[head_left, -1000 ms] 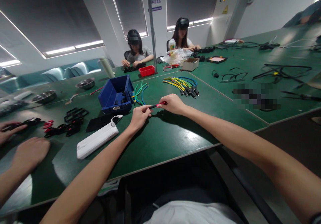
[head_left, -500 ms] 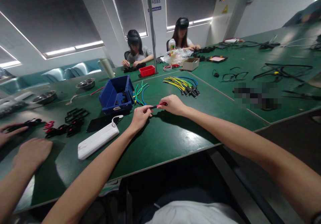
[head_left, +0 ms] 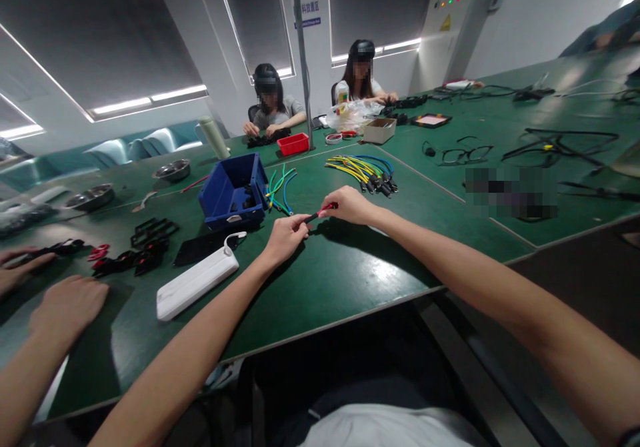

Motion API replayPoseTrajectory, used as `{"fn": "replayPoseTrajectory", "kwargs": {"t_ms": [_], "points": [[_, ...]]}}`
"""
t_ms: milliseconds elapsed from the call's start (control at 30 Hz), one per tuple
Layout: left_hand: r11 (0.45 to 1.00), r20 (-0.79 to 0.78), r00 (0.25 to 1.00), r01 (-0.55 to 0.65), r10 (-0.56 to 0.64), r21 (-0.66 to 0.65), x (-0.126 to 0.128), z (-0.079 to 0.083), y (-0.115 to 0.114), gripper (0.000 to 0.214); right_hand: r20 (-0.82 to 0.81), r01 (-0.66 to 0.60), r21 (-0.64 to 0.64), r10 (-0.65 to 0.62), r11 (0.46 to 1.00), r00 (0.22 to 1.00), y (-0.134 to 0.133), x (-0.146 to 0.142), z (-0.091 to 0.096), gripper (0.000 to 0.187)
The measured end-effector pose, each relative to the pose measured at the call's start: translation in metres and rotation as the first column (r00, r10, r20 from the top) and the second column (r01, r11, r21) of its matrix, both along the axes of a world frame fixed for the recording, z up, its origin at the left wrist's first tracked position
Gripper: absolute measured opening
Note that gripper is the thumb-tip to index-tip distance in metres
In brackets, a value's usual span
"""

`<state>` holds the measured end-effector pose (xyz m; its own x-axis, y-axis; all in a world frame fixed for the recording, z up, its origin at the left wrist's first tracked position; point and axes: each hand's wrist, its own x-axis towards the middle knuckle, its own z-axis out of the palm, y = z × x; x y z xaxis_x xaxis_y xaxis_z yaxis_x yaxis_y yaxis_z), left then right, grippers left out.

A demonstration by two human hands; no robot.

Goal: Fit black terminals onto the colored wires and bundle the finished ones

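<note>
Both hands meet above the green table [head_left: 350, 267] over a slim black and red piece [head_left: 313, 218]. My left hand [head_left: 287, 239] is closed, pinching its black end between thumb and fingers. At the red end, my right hand [head_left: 351, 205] is closed too, with the fingertips gripping it. The fingers cover part of the piece, so its exact kind does not show. Beyond my right hand lies a bundle of yellow, green and blue cables [head_left: 357, 169] with black ends. Several loose green and blue cables [head_left: 286, 190] rest by the blue bin [head_left: 233, 217], which holds small black parts.
A white power bank [head_left: 197, 283] and a black flat pouch [head_left: 200, 247] lie left of my arm. Black and red parts [head_left: 137, 257] sit near a co-worker's hands [head_left: 70, 307]. Farther back are a red tray [head_left: 293, 144], a cardboard box [head_left: 379, 131] and a metal pole [head_left: 302, 53].
The slim piece is tilted a little more, with more of its red part showing between my hands. My left hand has shifted slightly right and closer to me. The view has moved slightly.
</note>
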<state>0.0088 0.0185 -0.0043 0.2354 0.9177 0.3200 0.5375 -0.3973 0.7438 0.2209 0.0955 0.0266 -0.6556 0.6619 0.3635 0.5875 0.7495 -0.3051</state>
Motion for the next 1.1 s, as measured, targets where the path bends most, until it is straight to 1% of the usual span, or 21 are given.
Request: {"fn": "replayPoseTrajectory", "kwargs": {"t_ms": [133, 233, 433, 633, 733, 867, 933, 1033, 1100], "points": [[1.0, -0.042, 0.999, 0.003, -0.004, -0.007, 0.0, 0.002, -0.001, 0.037, 0.003, -0.017, 0.01, 0.017, 1.0, 1.0, -0.003, -0.002, 0.001, 0.024], [1.0, -0.041, 0.999, -0.004, 0.003, -0.011, 0.0, 0.002, -0.001, 0.037, -0.002, -0.02, 0.031, 0.02, 0.999, 1.0, -0.003, -0.002, 0.0, 0.025], [1.0, -0.032, 0.999, -0.016, 0.016, -0.002, -0.001, 0.0, 0.001, 0.037, -0.046, -0.002, -0.002, 0.002, 1.0, 0.999, 0.001, -0.005, -0.013, 0.027], [1.0, -0.053, 0.998, -0.02, 0.02, -0.006, -0.003, -0.001, 0.003, 0.037, -0.114, -0.053, -0.018, 0.05, 0.998, 0.992, 0.001, -0.007, -0.02, 0.024], [1.0, -0.039, 0.999, -0.022, 0.022, -0.009, -0.003, -0.001, 0.002, 0.037, -0.147, -0.064, -0.031, 0.059, 0.997, 0.987, 0.0, -0.008, -0.022, 0.024], [1.0, -0.009, 1.0, -0.019, 0.019, -0.023, -0.002, 0.001, 0.001, 0.037, -0.208, -0.085, -0.08, 0.067, 0.993, 0.976, -0.002, -0.01, -0.026, 0.025], [0.999, 0.006, 1.0, -0.021, 0.021, -0.026, -0.002, 0.002, 0.002, 0.037, -0.222, -0.096, -0.08, 0.076, 0.992, 0.972, -0.003, -0.01, -0.026, 0.025], [0.999, 0.031, 0.999, -0.022, 0.023, -0.035, -0.003, 0.001, 0.003, 0.038, -0.228, -0.08, -0.067, 0.063, 0.995, 0.972, -0.002, -0.01, -0.025, 0.024], [0.999, 0.038, 0.999, -0.017, 0.019, -0.045, -0.003, -0.001, 0.005, 0.039, -0.232, -0.074, -0.086, 0.052, 0.994, 0.971, -0.002, -0.009, -0.024, 0.025]]}}
